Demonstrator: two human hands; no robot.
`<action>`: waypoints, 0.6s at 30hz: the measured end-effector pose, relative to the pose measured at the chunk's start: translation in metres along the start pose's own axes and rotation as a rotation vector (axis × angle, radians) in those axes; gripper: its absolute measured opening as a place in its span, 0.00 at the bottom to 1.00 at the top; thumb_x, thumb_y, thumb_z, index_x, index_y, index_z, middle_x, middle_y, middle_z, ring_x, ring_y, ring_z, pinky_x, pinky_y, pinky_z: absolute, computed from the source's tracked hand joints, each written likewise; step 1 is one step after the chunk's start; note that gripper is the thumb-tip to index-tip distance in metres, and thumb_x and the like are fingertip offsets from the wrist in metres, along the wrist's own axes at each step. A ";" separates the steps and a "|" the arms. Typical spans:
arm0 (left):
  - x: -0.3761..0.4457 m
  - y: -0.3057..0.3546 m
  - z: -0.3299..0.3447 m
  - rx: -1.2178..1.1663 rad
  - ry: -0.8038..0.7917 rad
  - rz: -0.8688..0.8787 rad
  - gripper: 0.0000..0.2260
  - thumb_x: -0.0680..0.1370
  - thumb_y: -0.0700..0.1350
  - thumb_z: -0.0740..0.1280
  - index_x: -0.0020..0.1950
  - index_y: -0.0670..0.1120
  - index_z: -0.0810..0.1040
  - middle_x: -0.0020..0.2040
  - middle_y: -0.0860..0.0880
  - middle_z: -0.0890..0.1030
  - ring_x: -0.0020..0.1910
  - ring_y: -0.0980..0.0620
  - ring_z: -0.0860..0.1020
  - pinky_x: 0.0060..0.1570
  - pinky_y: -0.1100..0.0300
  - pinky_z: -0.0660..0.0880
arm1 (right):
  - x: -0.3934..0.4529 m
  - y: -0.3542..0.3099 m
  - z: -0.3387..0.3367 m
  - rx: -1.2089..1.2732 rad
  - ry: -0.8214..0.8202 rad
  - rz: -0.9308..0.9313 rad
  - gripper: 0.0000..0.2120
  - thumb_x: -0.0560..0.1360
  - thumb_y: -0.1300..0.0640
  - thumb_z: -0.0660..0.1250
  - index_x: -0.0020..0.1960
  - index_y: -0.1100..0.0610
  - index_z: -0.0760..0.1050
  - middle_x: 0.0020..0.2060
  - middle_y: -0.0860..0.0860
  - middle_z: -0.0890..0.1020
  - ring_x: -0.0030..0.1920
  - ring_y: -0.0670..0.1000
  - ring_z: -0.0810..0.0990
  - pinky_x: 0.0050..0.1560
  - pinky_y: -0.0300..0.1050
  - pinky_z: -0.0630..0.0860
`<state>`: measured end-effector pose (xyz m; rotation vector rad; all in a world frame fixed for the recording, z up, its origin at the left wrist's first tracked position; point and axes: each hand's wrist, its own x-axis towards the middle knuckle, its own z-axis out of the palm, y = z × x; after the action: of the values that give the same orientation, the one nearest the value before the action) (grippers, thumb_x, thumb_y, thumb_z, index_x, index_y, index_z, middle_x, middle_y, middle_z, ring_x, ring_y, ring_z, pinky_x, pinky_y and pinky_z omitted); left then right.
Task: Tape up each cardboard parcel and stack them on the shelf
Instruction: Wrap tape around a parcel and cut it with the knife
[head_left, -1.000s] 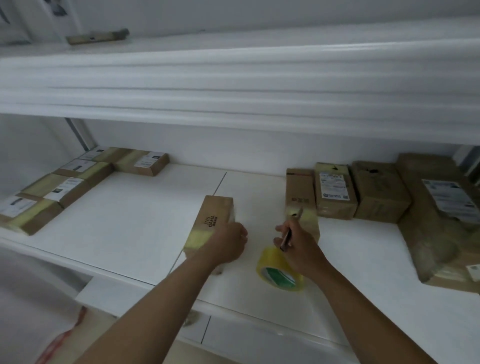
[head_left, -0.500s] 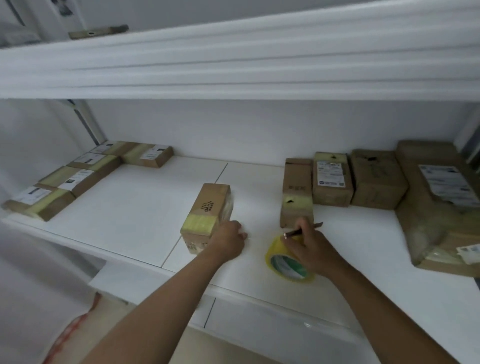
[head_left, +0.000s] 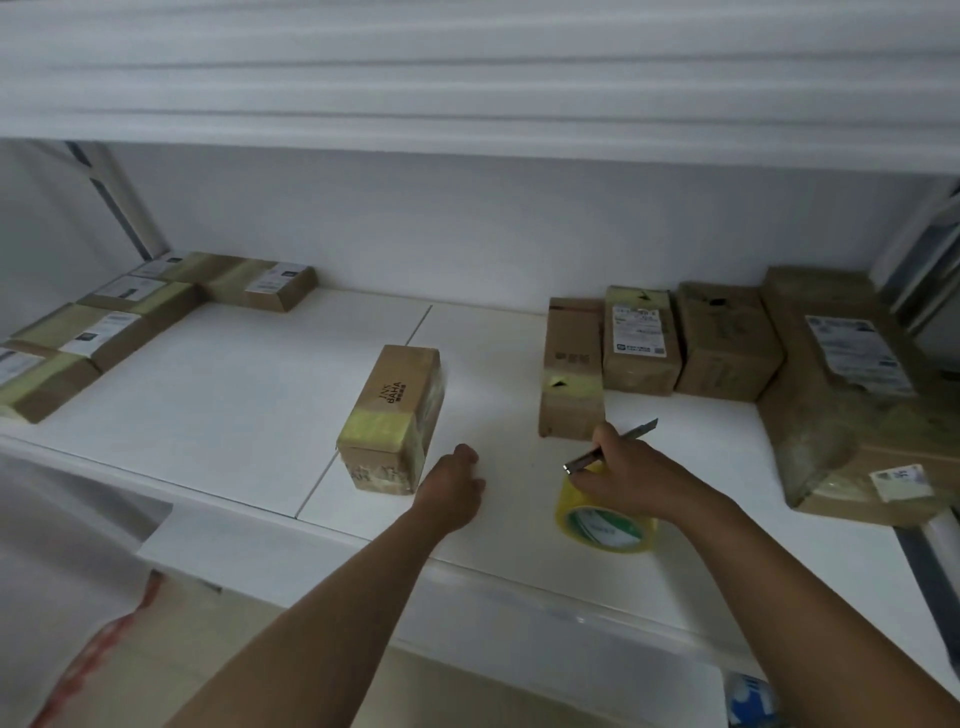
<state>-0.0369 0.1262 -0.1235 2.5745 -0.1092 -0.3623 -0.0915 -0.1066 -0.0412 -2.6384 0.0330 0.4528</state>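
Observation:
A small taped cardboard parcel with black print lies on the white shelf near its front edge. My left hand sits just right of the parcel's near end, fingers curled, holding nothing and a little apart from the box. My right hand grips a utility knife with its blade pointing up and right. That hand rests on top of a yellow tape roll standing on the shelf. Another taped parcel lies just beyond the right hand.
Several labelled parcels line the shelf's left end. More parcels stand at the back right, beside a large wrapped one. The upper shelf hangs low overhead. Bare shelf lies between the left row and the middle parcel.
My left hand has come off the parcel's near end and drawn back to the right. The right hand with the knife stays on the tape roll. The view has tilted down.

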 end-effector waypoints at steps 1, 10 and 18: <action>0.000 -0.001 0.000 -0.016 0.005 0.001 0.16 0.81 0.40 0.62 0.69 0.42 0.68 0.63 0.39 0.75 0.60 0.41 0.76 0.53 0.57 0.70 | 0.000 -0.001 -0.001 -0.007 -0.011 0.009 0.17 0.76 0.39 0.63 0.52 0.51 0.64 0.42 0.50 0.78 0.40 0.48 0.77 0.35 0.45 0.68; -0.034 0.008 0.023 0.175 0.067 0.454 0.18 0.81 0.40 0.59 0.71 0.48 0.74 0.69 0.46 0.73 0.62 0.42 0.73 0.60 0.51 0.72 | 0.003 -0.006 0.005 0.013 0.008 0.004 0.16 0.77 0.41 0.63 0.51 0.52 0.63 0.39 0.50 0.75 0.37 0.48 0.74 0.34 0.45 0.65; -0.050 -0.003 0.027 0.468 -0.068 0.564 0.28 0.83 0.56 0.48 0.80 0.43 0.59 0.80 0.48 0.60 0.75 0.45 0.63 0.71 0.50 0.63 | -0.001 -0.002 0.001 0.028 0.010 0.017 0.17 0.78 0.40 0.63 0.53 0.52 0.63 0.41 0.51 0.76 0.40 0.49 0.76 0.37 0.47 0.67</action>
<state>-0.0925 0.1230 -0.1355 2.8199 -1.0265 -0.2243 -0.0925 -0.1043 -0.0406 -2.6145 0.0648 0.4420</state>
